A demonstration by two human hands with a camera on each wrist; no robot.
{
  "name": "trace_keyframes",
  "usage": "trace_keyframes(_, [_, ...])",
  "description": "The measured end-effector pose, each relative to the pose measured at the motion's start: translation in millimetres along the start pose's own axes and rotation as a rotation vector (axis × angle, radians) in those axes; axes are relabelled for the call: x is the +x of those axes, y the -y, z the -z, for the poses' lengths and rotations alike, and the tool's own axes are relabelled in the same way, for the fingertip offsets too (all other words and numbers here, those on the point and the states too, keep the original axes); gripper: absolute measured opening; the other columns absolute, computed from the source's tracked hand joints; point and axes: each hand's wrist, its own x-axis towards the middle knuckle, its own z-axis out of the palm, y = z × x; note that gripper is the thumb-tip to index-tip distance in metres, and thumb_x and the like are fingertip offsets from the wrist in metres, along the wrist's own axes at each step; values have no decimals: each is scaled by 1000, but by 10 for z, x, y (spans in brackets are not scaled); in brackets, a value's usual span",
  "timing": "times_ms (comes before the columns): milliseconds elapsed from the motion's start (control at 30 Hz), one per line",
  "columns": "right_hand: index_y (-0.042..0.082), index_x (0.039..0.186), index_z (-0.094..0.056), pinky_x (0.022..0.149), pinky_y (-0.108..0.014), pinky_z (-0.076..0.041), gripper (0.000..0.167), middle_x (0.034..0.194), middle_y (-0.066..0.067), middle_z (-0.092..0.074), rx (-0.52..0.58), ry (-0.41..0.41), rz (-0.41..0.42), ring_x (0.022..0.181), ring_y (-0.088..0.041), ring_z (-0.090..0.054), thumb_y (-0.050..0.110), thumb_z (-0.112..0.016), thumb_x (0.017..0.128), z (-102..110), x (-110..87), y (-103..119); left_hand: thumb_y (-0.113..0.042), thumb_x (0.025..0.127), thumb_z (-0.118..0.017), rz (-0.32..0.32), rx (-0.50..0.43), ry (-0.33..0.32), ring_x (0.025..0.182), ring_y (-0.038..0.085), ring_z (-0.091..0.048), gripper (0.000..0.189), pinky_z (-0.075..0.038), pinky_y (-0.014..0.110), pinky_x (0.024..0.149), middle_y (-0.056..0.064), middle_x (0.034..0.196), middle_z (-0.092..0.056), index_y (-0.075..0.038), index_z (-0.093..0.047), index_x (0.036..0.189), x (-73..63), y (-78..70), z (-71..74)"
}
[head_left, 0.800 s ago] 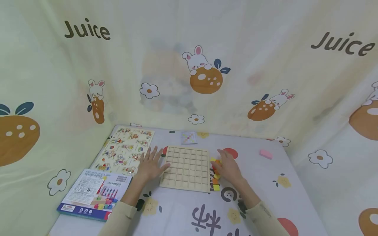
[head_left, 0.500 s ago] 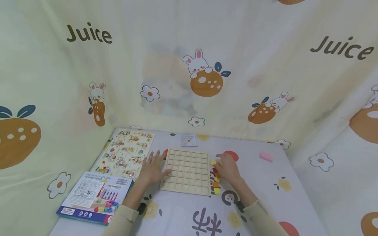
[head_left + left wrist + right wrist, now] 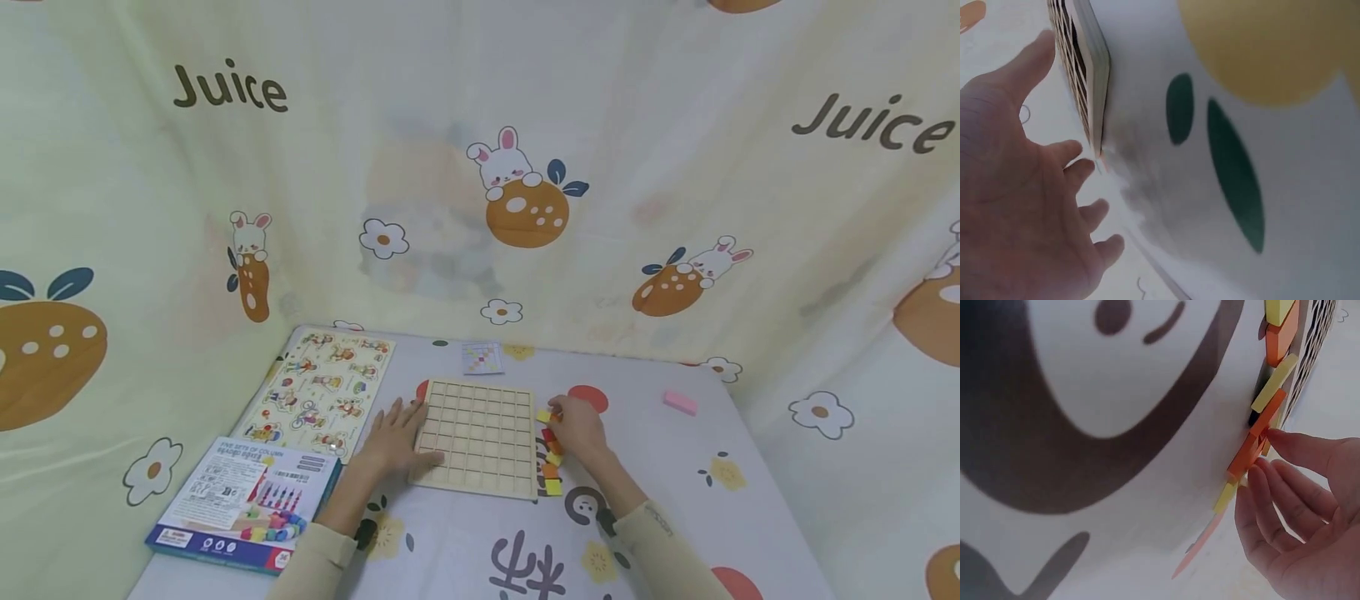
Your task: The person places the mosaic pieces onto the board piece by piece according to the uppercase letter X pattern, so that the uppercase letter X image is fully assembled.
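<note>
A square wooden grid board (image 3: 480, 437) lies on the table between the hands. At its left edge is my left hand (image 3: 393, 442), fingers spread, its thumb over the board's near left part. In the left wrist view the palm shows beside the board's edge (image 3: 1099, 75). Along the board's right side runs a line of small yellow, orange and red square tiles (image 3: 552, 487). My right hand (image 3: 581, 425) is bent over the far tiles. Its thumb and fingertips pinch at an orange tile (image 3: 1243, 456) in the right wrist view; the contact is partly hidden.
A picture puzzle board (image 3: 326, 383) and a boxed bead toy (image 3: 240, 500) lie at the left. Behind the grid board is a small pattern card (image 3: 482, 358). A pink block (image 3: 680, 402) lies at the right. Printed curtains (image 3: 420, 167) surround the table.
My right hand's fingers have curled down onto the tiles from a straighter pose. The left hand has shifted slightly nearer along the board's edge. The head view has tilted a little.
</note>
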Motion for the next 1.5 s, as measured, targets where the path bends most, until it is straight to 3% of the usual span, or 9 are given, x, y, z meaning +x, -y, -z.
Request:
trace_keyframes(167, [10,129,-71,79,-35,-60,41,112,-8,-74,15,-1,-6,88,-21,-64,14,-82,90,-10,49,-12,-72,83,-72,-15,-14,76,160,39,-7,120,-7,60,129,13,174,-17,-5,-19,167,34,27,-52])
trace_keyframes(367, [11,131,-70,80,-36,-59,42,107,-7,-73,11,-37,28,89,-22,-63,10,-80,90,0,83,-26,-76,74,-78,-56,-16,79,160,41,-9,133,-10,63,128,18,173,-17,-1,-17,166,56,36,-48])
trace_keyframes(567, [7,132,-67,80,-38,-62,45,107,-9,-72,97,-76,49,90,-23,-65,7,-81,89,63,93,-1,-74,65,-86,-43,-52,103,159,42,-9,142,-10,64,127,18,173,-18,-1,-17,166,40,-17,33])
trace_keyframes(1000, [9,130,-70,81,-39,-64,45,108,-5,-75,315,-83,54,97,-22,-74,11,-85,87,10,154,223,-75,60,-88,-26,-30,100,159,42,-12,147,-11,67,126,17,173,-20,-3,-18,166,65,-19,-7])
trace_keyframes(1233, [4,129,-72,81,-43,-64,47,105,-7,-76,373,-64,99,94,-25,-76,5,-86,84,-51,173,410,-82,56,-85,-32,-31,72,159,40,-12,150,-11,67,126,15,173,-20,-4,-19,166,92,97,-150])
trace_keyframes(1500, [2,129,-71,77,-39,-65,47,104,-9,-76,451,-30,154,93,-25,-76,3,-85,84,-186,225,540,-68,63,-91,13,-34,112,159,40,-14,141,-12,64,126,15,172,-22,-3,-20,166,-46,-60,68])
